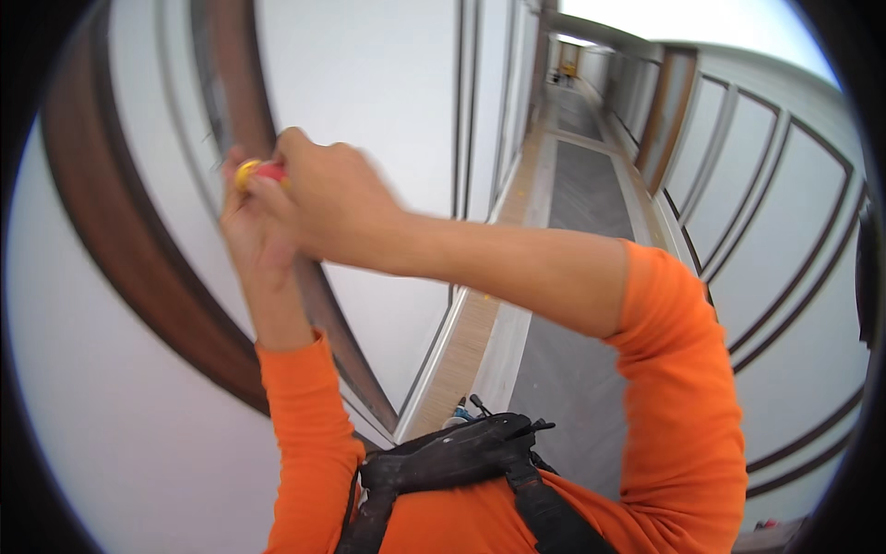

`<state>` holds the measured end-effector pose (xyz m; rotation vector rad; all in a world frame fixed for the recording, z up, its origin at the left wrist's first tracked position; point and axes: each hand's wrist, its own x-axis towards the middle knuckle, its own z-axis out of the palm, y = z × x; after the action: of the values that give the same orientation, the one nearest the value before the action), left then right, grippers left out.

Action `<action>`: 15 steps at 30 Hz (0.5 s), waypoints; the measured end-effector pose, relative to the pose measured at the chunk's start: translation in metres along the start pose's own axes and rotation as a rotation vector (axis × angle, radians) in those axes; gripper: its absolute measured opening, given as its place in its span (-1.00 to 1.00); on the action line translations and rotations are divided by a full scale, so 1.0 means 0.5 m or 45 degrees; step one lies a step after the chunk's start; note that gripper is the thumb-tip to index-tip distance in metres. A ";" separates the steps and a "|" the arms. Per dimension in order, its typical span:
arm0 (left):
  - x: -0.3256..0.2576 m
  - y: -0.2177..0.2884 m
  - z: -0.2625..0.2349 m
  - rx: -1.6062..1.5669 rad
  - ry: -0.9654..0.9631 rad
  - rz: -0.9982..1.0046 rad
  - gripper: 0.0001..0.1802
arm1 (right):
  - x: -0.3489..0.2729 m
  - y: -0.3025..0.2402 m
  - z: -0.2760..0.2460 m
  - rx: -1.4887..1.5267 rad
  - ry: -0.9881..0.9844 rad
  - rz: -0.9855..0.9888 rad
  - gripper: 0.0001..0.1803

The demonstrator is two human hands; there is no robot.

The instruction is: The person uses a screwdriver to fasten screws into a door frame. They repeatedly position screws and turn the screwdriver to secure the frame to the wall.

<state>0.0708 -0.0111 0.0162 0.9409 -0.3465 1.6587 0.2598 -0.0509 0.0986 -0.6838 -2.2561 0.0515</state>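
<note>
Up at the left, my right hand (328, 189) is closed round a small tool handle (269, 172), red with a yellow end. Its kind does not show, since the fingers cover most of it. My left hand (257, 235) reaches up just beneath and behind, palm partly turned to me, with its fingertips beside the yellow end. Those fingers are mostly hidden and blurred. Both hands are in front of a dark brown upright trim (242, 83) on the wall at my left; whether the tool touches it I cannot tell.
A long corridor with a grey tiled floor (577, 194) runs ahead. White panels (369, 74) with dark strips line the left, and a panelled wall (761, 194) the right. A blue tool (461, 412), partly hidden, lies low beyond my black chest pouch (452, 452).
</note>
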 end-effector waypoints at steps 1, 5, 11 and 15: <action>-0.018 0.014 -0.006 0.045 0.183 0.128 -0.70 | 0.007 -0.004 0.012 0.410 -0.039 0.167 -0.63; -0.017 0.056 -0.031 -0.133 0.046 0.088 -0.69 | 0.010 0.024 0.036 -0.066 0.188 -0.379 -0.68; -0.039 0.050 -0.032 0.011 0.156 0.037 -0.70 | -0.021 -0.007 -0.008 -0.105 -0.125 -0.214 -0.67; -0.014 0.059 -0.019 0.198 0.306 0.142 -0.72 | -0.007 0.008 -0.055 0.095 -0.153 -0.184 -0.68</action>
<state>0.0401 -0.0190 0.0125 0.8357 -0.1097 1.8995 0.2828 -0.0538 0.1148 -0.4882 -2.3995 0.1086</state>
